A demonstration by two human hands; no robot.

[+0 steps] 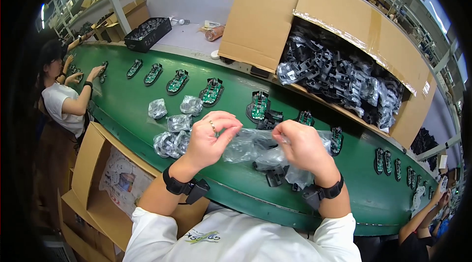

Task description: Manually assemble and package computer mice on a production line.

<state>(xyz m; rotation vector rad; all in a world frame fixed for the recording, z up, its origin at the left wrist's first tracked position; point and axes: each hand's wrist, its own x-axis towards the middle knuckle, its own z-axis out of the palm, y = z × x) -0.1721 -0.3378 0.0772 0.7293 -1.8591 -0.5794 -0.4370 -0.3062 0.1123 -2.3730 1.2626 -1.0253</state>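
Observation:
Both wrists wear black bands. A clear plastic bag (244, 145) stretches between my hands above the green belt. My left hand (210, 139) pinches the bag's edge, thumb against fingertips, with a ring on one finger. My right hand (304, 148) has its fingers curled and pressed together at the bag's other side. Beneath and nearer me lie black plastic parts (275, 177), partly covered by the plastic. Just beyond the hands sits a green circuit board in a black base (258, 106). Left of my left hand rest several crumpled clear plastic bundles (180, 123); their contents are hard to make out.
The green conveyor belt (132, 90) carries a row of board assemblies to both sides. A large cardboard box (260, 21) of bagged black parts stands behind it. An open carton (86, 173) is at lower left, a black bin (147, 41) farther back. Co-workers (66, 100) sit at both ends.

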